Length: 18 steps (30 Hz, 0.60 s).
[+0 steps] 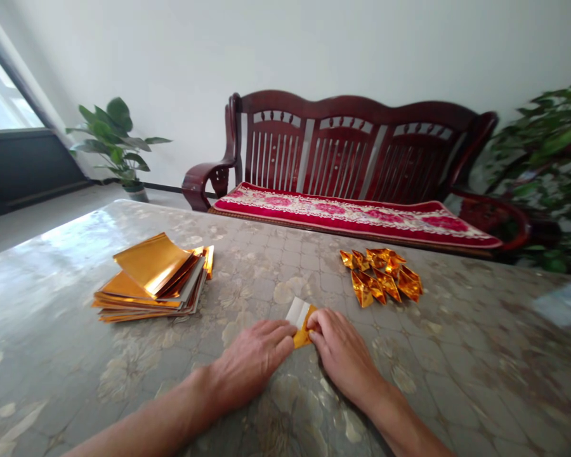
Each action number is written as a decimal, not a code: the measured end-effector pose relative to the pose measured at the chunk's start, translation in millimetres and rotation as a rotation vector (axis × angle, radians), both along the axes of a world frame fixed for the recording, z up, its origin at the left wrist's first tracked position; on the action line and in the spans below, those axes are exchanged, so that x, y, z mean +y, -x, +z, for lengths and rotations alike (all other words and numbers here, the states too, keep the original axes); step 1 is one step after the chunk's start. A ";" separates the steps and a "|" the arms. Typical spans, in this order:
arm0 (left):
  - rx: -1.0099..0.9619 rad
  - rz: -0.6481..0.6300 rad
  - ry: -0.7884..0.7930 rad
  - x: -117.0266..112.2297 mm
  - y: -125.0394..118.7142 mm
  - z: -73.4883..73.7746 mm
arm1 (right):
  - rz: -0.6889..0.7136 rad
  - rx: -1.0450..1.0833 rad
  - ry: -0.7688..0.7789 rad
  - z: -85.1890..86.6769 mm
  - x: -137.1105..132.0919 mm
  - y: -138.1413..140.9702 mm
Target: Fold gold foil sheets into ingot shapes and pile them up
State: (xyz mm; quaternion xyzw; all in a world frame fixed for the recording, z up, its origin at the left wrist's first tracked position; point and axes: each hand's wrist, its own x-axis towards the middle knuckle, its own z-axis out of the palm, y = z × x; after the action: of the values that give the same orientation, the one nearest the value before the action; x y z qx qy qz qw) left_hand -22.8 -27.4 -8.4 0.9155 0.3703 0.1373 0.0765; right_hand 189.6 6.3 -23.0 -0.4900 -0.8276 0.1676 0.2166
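Note:
My left hand and my right hand meet at the middle of the table, pressing on a small folded sheet of gold foil paper with a white back. Its gold edge shows between my fingers, and the hands hide part of it. To the left lies a loose stack of gold foil sheets, the top sheet curling upward. Beyond my right hand sits a heap of folded gold paper ingots, several of them, touching one another.
The table has a glossy patterned cover with a floral design. Behind its far edge stand a dark red wooden bench with a red cushion, a potted plant at the left and a leafy plant at the right.

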 end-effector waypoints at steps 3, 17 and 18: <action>0.046 0.012 -0.035 -4.6 -2.3 2.0 | 0.000 -0.004 -0.013 -0.5 -0.1 0.0; -0.058 0.054 0.031 -16.4 -10.3 -6.3 | -0.231 0.098 -0.050 -10.9 9.2 -2.2; -0.034 0.042 0.019 -18.2 -11.8 -6.8 | -0.246 0.104 -0.061 -12.0 11.1 -4.4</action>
State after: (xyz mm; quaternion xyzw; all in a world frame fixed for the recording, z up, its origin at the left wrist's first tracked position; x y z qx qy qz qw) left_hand -11.0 -45.5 -15.2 0.9043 0.3895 0.1508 0.0886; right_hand 194.0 17.4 -35.1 -0.5716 -0.7536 0.1396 0.2932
